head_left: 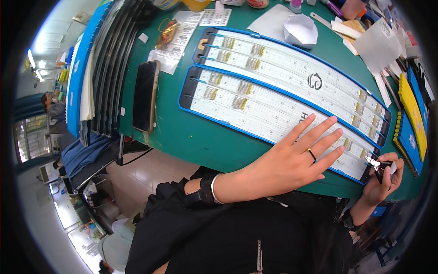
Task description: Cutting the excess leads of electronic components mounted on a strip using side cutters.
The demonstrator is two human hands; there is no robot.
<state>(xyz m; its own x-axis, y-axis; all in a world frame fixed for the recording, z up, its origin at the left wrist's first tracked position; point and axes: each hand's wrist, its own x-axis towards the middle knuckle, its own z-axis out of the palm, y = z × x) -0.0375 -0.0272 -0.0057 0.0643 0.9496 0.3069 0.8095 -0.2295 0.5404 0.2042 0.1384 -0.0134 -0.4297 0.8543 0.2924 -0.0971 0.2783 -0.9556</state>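
A long two-part white case (269,123) with blue edges lies at a slant across the green table. Thin lines run along both halves, carrying small yellowish comb-like pieces (239,101) near each end. My left hand (296,160), with a ring on one finger, rests with its fingers spread over the right part of the nearer half. At that half's right end, my right hand (385,185) is closed around small nippers (374,163) with dark handles. Their metal jaws point at the dark end piece; whether they touch a line there is too small to tell.
A phone (146,96) lies on the left, beside a stack of black-and-blue folders (107,68). Behind the case are a folded paper box (300,29) and printed sheets (182,39). Yellow and blue notebooks (412,118) stand at the right. Other people sit in the background.
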